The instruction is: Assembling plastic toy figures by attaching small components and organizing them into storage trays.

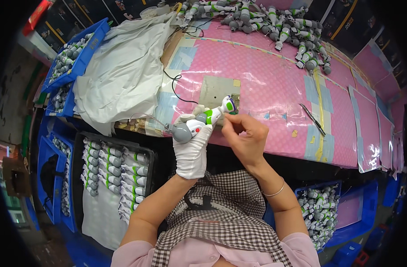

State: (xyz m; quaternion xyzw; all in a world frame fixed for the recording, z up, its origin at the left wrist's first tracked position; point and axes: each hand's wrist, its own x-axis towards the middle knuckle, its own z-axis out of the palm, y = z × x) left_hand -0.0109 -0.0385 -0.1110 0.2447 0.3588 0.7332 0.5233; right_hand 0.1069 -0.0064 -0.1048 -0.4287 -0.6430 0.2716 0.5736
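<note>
My left hand (190, 153), in a white glove, is closed round a toy limb (216, 115) of white, green and grey plastic. The limb tilts up to the right, with its rounded grey end near my wrist and a green-and-purple end pointing away. A thin pale wire runs off to the left beside the grey end. My bare right hand (247, 135) is just right of the limb's far end, its fingers curled and thumb and forefinger pinched together. Whatever they hold, if anything, is too small to make out.
Many similar limbs (281, 33) are heaped at the table's back. A pink-covered table (265, 84) bears tweezers (312, 119) at right. White cloth (123, 71) lies at left. A black tray (151, 155) of rowed limbs and blue bins (78, 71) stand left; another filled bin (319, 213) is lower right.
</note>
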